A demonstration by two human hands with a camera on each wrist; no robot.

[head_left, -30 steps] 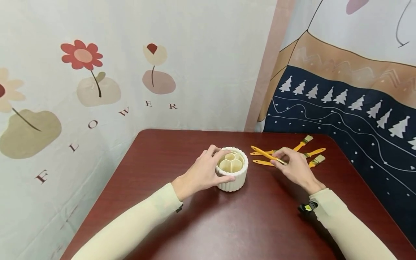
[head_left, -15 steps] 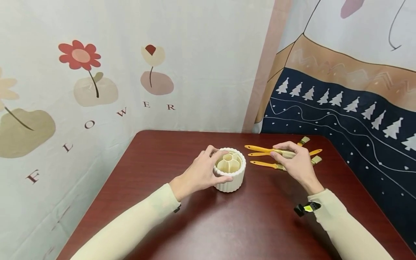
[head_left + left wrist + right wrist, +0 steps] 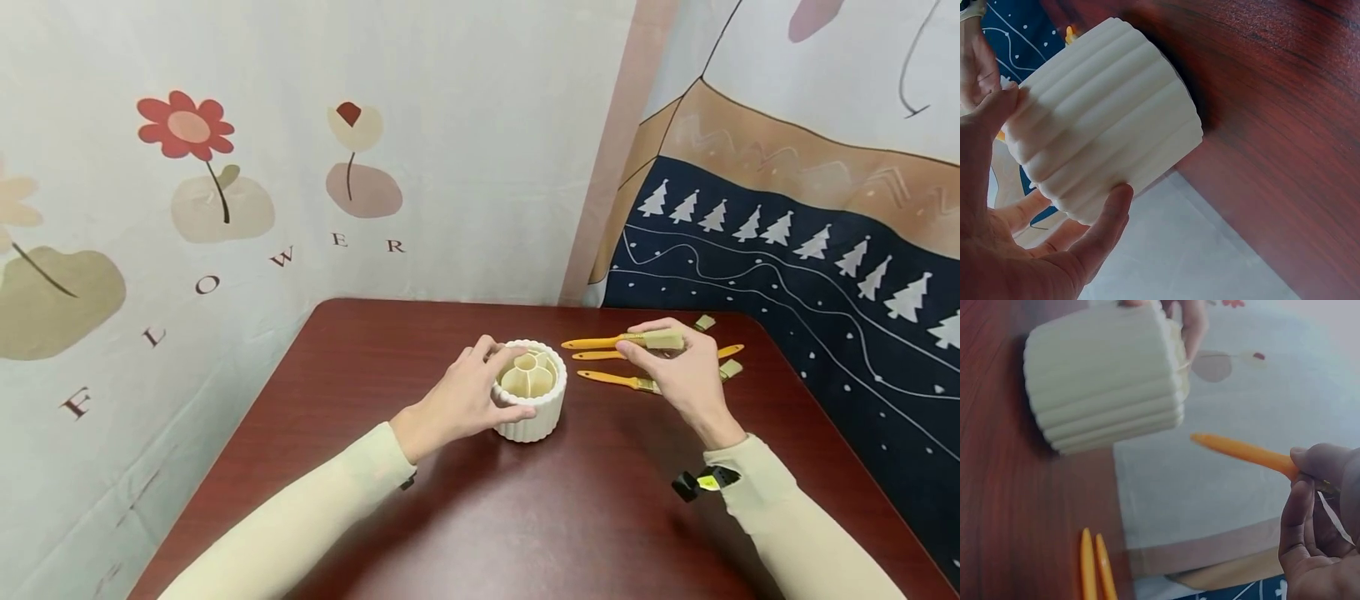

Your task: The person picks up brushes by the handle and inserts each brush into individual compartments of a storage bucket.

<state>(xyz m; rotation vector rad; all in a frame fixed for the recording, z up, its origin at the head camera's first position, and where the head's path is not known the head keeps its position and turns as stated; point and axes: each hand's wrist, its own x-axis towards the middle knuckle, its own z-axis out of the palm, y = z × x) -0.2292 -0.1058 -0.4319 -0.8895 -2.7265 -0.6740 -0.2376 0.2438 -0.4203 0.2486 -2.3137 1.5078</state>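
"Brush (image 3: 596,342) first: where do we have it?"

"In our right grip (image 3: 690,375), pinched between thumb and fingers near its metal collar. We hold it clear of the counter (image 3: 600,508), to the right of the pot (image 3: 528,427)."

"Which way does it point?"

"Its yellow handle points left, toward the pot, with the pale bristles at our palm's side. From the right wrist we see a gap between handle tip and pot, so they are near but not touching."

"And our left grip (image 3: 457,396)?"

"Wrapped on the pot, thumb against the ribbed outer wall and a finger at the rim. The pot stands upright on the counter, and inside it we see petal-like compartments around a round middle one."

"What else lies near us?"

"Other brushes (image 3: 606,378), on the counter by our right grip, which hides parts of them; we cannot count them surely."

"Past the counter?"

"We see a pale cloth (image 3: 480,167) with printed flowers and the letters of FLOWER, and at the right a navy cloth (image 3: 862,333) with white trees."
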